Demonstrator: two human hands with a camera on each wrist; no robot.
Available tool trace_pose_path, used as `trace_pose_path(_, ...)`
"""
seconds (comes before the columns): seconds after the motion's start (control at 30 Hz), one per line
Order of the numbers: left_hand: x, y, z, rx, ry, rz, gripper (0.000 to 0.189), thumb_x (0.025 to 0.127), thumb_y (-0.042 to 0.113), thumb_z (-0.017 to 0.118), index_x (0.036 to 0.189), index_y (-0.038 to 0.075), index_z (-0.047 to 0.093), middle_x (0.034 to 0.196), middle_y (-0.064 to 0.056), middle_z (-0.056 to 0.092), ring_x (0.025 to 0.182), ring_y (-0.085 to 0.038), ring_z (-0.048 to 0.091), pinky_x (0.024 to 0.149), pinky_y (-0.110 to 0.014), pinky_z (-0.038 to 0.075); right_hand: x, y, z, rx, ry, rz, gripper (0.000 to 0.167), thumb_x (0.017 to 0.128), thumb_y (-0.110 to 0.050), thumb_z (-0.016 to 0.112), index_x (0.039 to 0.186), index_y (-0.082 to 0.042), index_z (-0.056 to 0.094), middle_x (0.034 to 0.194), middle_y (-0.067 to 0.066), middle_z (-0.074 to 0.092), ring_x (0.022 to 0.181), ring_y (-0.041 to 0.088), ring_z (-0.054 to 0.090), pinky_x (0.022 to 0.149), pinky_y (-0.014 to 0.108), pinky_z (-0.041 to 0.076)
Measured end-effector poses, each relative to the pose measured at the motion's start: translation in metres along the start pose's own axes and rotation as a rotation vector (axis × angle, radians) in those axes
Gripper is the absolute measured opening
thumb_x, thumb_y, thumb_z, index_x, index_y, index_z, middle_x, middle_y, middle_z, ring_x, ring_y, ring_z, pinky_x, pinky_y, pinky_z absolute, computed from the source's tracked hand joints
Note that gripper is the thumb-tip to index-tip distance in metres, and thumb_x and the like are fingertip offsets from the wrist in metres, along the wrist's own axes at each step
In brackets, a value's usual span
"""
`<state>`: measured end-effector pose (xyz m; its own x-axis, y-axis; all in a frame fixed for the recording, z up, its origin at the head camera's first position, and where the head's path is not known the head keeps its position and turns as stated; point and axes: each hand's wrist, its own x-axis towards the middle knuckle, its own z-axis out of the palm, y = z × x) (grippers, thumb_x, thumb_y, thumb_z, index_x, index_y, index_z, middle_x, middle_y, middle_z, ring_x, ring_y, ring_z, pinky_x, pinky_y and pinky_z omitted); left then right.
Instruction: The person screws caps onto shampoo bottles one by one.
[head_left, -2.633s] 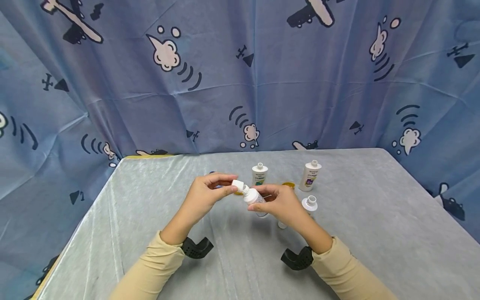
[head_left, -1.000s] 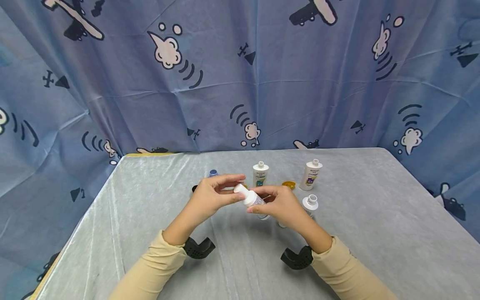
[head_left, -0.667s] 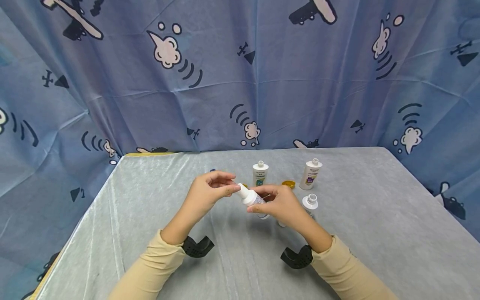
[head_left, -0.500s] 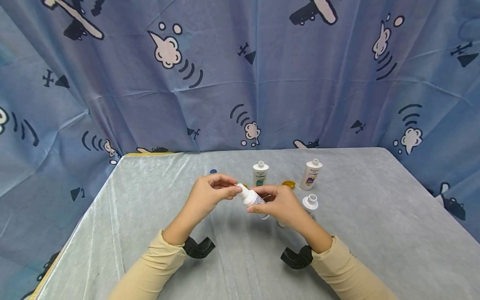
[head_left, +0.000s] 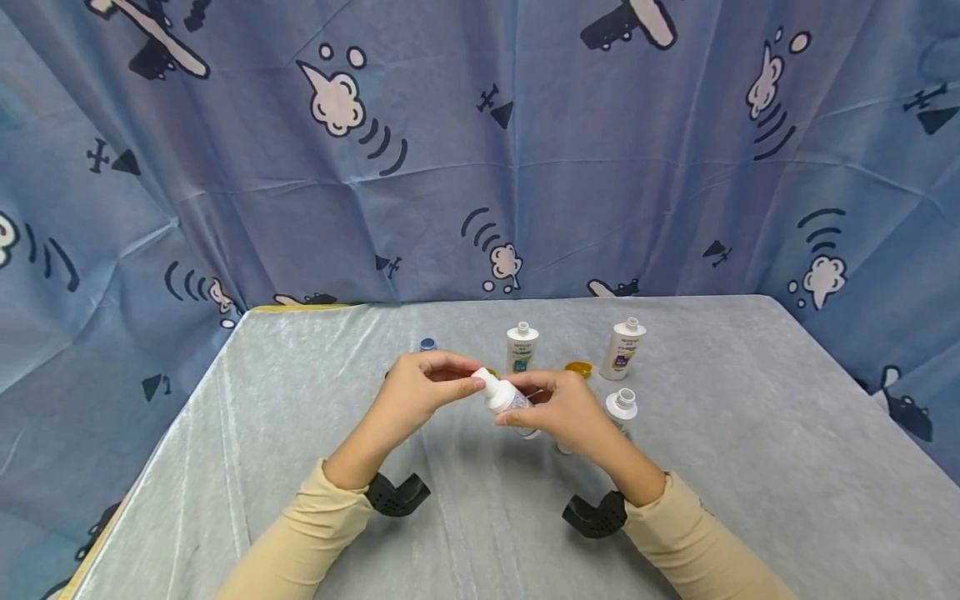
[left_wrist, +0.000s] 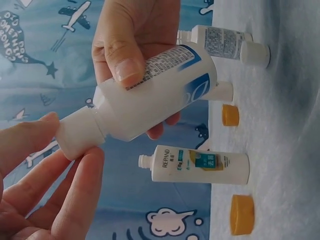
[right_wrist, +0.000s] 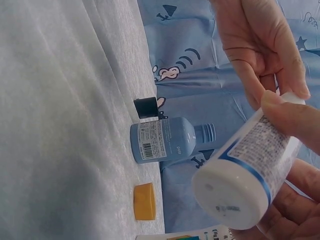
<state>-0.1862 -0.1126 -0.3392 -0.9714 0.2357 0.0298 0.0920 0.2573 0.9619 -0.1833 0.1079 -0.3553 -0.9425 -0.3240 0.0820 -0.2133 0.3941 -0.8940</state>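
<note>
My right hand (head_left: 562, 404) grips a white bottle (left_wrist: 155, 95) with blue and grey print, held tilted above the table. Its neck end points toward my left hand (head_left: 420, 392), whose thumb and fingers pinch a white cap (left_wrist: 82, 131) seated over the bottle's neck. In the right wrist view the base of this bottle faces the camera, and the cap is mostly behind the right thumb. Behind my hands stands an uncapped white bottle (head_left: 521, 346) with a teal label. Close to my right hand is another open white bottle (head_left: 621, 406), partly covered by that hand.
An uncapped white bottle with a purple label (head_left: 622, 350) stands at the back right. A blue bottle (right_wrist: 165, 140) stands uncapped beside a black cap (right_wrist: 146, 107). Yellow caps (left_wrist: 242, 215) and a white cap (left_wrist: 255, 54) lie on the grey cloth. A patterned curtain (head_left: 480, 150) hangs behind.
The white cap, held just off the bottle's neck at first, has moved onto it. My left fingers have turned and shifted their hold on it; the right hand has stayed nearly still.
</note>
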Motion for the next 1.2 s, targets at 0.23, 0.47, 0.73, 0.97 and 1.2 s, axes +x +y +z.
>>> trace_pose_path(0.23, 0.0012, 0.0019, -0.0009, 0.003, -0.065, 0.068, 0.03, 0.086, 0.017, 0.078, 0.114, 0.008, 0.074, 0.115, -0.008, 0.074, 0.108, -0.017, 0.068, 0.091, -0.033, 0.057, 0.0007, 0.0008, -0.0021, -0.003, 0.007, 0.001, 0.041, 0.072, -0.017, 0.09, 0.109, -0.005, 0.076, 0.104, 0.013, 0.075, 0.078, 0.016, 0.068, 0.064, 0.027, 0.057)
trace_pose_path(0.47, 0.0014, 0.006, -0.0047, -0.062, -0.127, 0.054, 0.036, 0.086, 0.014, 0.077, 0.122, 0.009, 0.071, 0.123, -0.008, 0.071, 0.115, -0.018, 0.067, 0.095, -0.033, 0.057, 0.0013, 0.001, -0.0033, 0.009, 0.001, -0.006, 0.041, 0.073, -0.017, 0.089, 0.11, -0.005, 0.075, 0.106, 0.014, 0.075, 0.081, 0.017, 0.069, 0.065, 0.027, 0.058)
trace_pose_path(0.73, 0.0028, 0.0046, -0.0048, -0.098, -0.083, 0.035, 0.043, 0.084, 0.015, 0.08, 0.124, 0.007, 0.068, 0.126, -0.009, 0.07, 0.116, -0.019, 0.067, 0.098, -0.034, 0.055, 0.0016, 0.0016, -0.0024, 0.011, 0.001, 0.009, 0.041, 0.073, -0.017, 0.089, 0.11, -0.005, 0.075, 0.108, 0.014, 0.075, 0.083, 0.018, 0.07, 0.066, 0.027, 0.058)
trace_pose_path(0.97, 0.0028, 0.002, -0.0006, -0.085, -0.048, -0.003, 0.033, 0.084, 0.019, 0.08, 0.113, 0.004, 0.072, 0.107, -0.008, 0.075, 0.097, -0.015, 0.07, 0.092, -0.033, 0.057, 0.0017, 0.0018, -0.0009, -0.001, 0.005, 0.002, 0.041, 0.073, -0.017, 0.089, 0.11, -0.005, 0.075, 0.105, 0.014, 0.075, 0.082, 0.017, 0.07, 0.066, 0.026, 0.058)
trace_pose_path(1.2, 0.0021, -0.0032, 0.0031, -0.101, -0.068, -0.01, 0.03, 0.085, 0.018, 0.079, 0.111, 0.003, 0.073, 0.104, -0.008, 0.075, 0.092, -0.016, 0.071, 0.09, -0.034, 0.058, -0.0001, 0.0031, -0.0007, -0.016, 0.004, 0.005, 0.041, 0.072, -0.018, 0.09, 0.108, -0.006, 0.076, 0.103, 0.012, 0.076, 0.079, 0.016, 0.067, 0.064, 0.026, 0.057)
